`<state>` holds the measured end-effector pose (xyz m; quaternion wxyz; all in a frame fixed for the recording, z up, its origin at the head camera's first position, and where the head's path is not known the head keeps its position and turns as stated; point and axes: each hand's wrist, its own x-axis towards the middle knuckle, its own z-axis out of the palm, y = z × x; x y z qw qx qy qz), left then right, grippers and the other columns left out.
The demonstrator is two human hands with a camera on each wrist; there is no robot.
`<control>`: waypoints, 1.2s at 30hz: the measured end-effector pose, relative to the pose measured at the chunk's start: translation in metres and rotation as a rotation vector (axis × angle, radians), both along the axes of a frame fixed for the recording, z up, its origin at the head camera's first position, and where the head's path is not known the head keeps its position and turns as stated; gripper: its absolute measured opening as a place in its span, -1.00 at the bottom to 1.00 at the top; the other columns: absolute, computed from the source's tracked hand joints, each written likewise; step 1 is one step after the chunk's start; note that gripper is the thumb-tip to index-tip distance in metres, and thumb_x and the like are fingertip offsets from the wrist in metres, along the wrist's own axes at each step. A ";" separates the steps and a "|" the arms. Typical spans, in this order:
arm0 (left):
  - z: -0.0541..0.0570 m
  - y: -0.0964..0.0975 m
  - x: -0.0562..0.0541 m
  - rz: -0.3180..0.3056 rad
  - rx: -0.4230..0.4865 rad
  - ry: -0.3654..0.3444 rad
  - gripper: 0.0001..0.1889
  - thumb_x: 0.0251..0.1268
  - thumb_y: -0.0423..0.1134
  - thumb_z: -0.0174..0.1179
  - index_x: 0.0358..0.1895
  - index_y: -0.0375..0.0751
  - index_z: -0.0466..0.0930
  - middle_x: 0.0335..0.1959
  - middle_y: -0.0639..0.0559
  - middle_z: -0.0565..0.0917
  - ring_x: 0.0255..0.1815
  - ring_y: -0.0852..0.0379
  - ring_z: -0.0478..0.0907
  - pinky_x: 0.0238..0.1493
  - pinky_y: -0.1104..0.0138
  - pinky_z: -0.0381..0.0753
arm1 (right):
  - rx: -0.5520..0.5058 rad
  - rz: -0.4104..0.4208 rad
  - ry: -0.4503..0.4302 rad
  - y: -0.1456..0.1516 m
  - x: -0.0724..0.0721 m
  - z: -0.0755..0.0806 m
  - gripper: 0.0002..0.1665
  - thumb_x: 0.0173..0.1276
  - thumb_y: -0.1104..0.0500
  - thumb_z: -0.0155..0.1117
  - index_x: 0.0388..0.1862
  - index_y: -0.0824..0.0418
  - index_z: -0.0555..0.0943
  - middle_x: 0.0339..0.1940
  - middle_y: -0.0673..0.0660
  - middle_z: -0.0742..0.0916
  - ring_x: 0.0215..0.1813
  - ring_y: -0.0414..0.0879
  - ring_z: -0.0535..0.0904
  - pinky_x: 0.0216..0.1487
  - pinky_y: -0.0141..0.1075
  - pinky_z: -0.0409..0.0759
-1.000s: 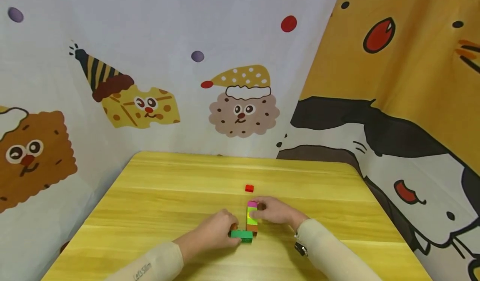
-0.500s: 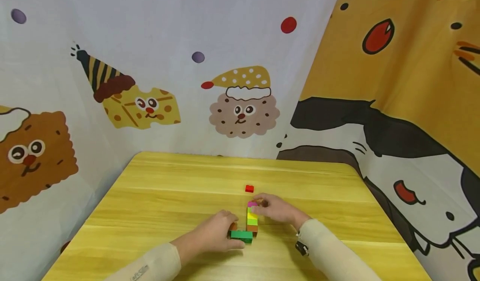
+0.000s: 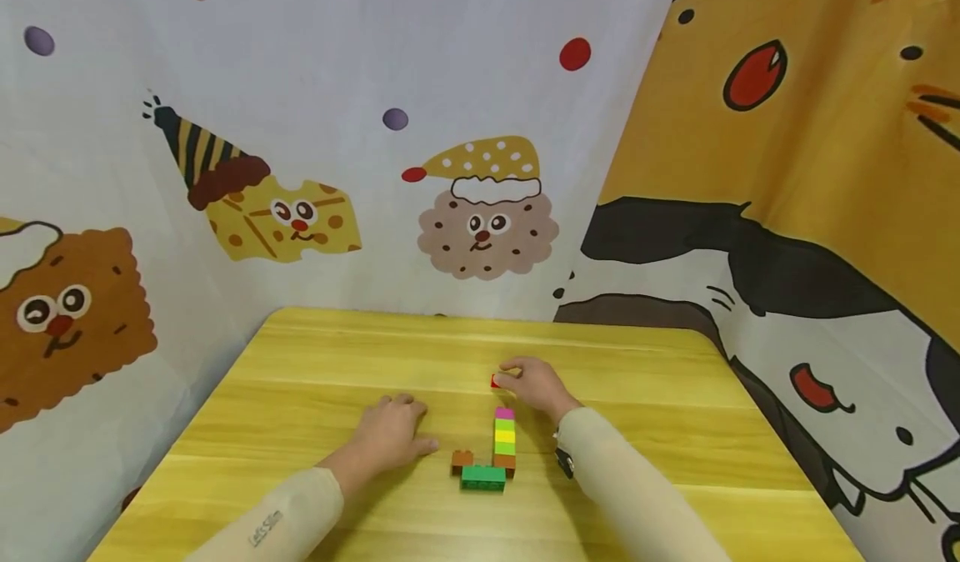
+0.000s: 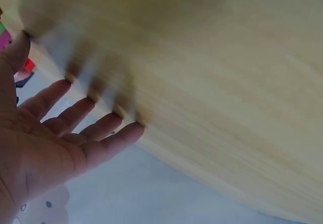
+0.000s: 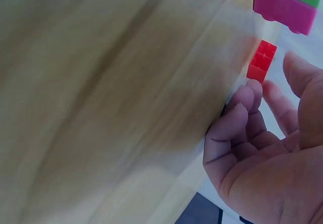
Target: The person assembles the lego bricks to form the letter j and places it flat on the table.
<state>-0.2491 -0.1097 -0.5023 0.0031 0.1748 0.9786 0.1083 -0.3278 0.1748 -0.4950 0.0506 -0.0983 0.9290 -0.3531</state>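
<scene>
My right hand (image 3: 534, 383) is at a small red toy brick (image 3: 495, 381), with the thumb overlapping it in the head view. In the right wrist view the red brick (image 5: 262, 61) lies just beyond the fingertips, and the thumb stands apart from it. My left hand (image 3: 384, 434) is spread on the table, holding nothing; its fingertips meet the wood in the left wrist view. Between the hands is a joined brick build: a green brick (image 3: 483, 479), a brown brick (image 3: 462, 459) at its left, and a line of brown, lime, yellow and pink bricks (image 3: 505, 437) at its right.
The wooden table (image 3: 315, 353) has rounded far corners. Behind it hangs a white curtain (image 3: 315, 62) printed with cartoon snacks; a yellow cartoon print (image 3: 825, 145) covers the right side.
My left hand has let go of the brick build and moved left and away. My right hand has left the pink end and moved out to the red brick.
</scene>
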 end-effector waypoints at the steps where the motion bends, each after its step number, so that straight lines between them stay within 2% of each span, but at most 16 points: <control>1: 0.000 0.000 0.000 -0.007 0.005 -0.010 -0.29 0.18 0.30 0.29 0.27 -0.11 0.56 0.30 -0.22 0.49 0.24 -0.34 0.43 0.06 -0.25 0.48 | 0.011 -0.001 -0.002 0.000 -0.001 0.000 -0.61 0.42 -0.07 0.30 0.09 0.12 0.69 0.04 0.07 0.71 -0.07 -0.06 0.61 -0.06 -0.09 0.60; 4: 0.002 0.003 0.000 -0.020 0.013 -0.015 -0.29 0.18 0.29 0.30 0.27 -0.12 0.55 0.31 -0.24 0.48 0.24 -0.34 0.43 0.06 -0.24 0.49 | 0.044 0.002 0.002 0.003 -0.001 0.001 -0.74 0.39 -0.02 0.35 -0.07 0.07 0.75 -0.03 0.02 0.73 -0.11 -0.09 0.60 -0.08 -0.11 0.60; 7: 0.004 0.005 0.000 -0.014 -0.001 -0.010 -0.29 0.19 0.29 0.29 0.28 -0.13 0.55 0.32 -0.24 0.47 0.25 -0.34 0.41 0.08 -0.22 0.49 | 0.048 0.019 -0.005 0.008 -0.001 0.002 -0.81 0.37 0.02 0.38 -0.13 0.05 0.77 -0.09 -0.01 0.73 -0.12 -0.11 0.59 -0.08 -0.13 0.60; 15: 0.007 0.003 0.000 -0.007 -0.008 -0.014 -0.30 0.21 0.26 0.29 0.28 -0.15 0.54 0.32 -0.25 0.46 0.25 -0.34 0.41 0.04 -0.22 0.52 | -0.017 0.107 -0.065 0.014 0.001 0.000 -0.85 0.37 0.07 0.38 -0.14 0.03 0.78 -0.23 -0.10 0.76 -0.13 -0.16 0.59 -0.01 -0.12 0.58; 21: 0.000 0.001 -0.002 -0.019 -0.006 0.002 -0.29 0.18 0.28 0.29 0.26 -0.15 0.55 0.30 -0.26 0.48 0.22 -0.34 0.43 -0.01 -0.22 0.54 | -0.013 0.087 -0.064 0.012 0.001 -0.004 -0.84 0.37 0.03 0.38 -0.14 -0.01 0.77 -0.19 -0.10 0.74 -0.13 -0.16 0.58 -0.03 -0.12 0.58; 29: -0.003 -0.001 -0.004 -0.013 -0.004 0.009 -0.28 0.18 0.29 0.29 0.27 -0.14 0.55 0.30 -0.25 0.48 0.23 -0.35 0.42 0.02 -0.23 0.52 | -0.015 0.089 -0.070 0.011 -0.001 -0.005 -0.84 0.36 0.03 0.39 -0.14 0.02 0.78 -0.27 -0.10 0.75 -0.19 -0.16 0.58 -0.10 -0.19 0.57; 36: -0.002 0.000 -0.004 -0.013 -0.013 0.001 -0.28 0.18 0.28 0.30 0.27 -0.15 0.54 0.30 -0.25 0.47 0.23 -0.35 0.42 0.01 -0.24 0.52 | -0.012 0.066 -0.054 0.020 0.002 -0.004 -0.65 0.41 -0.07 0.32 0.10 -0.01 0.71 0.00 0.01 0.71 -0.06 -0.09 0.58 -0.04 -0.12 0.60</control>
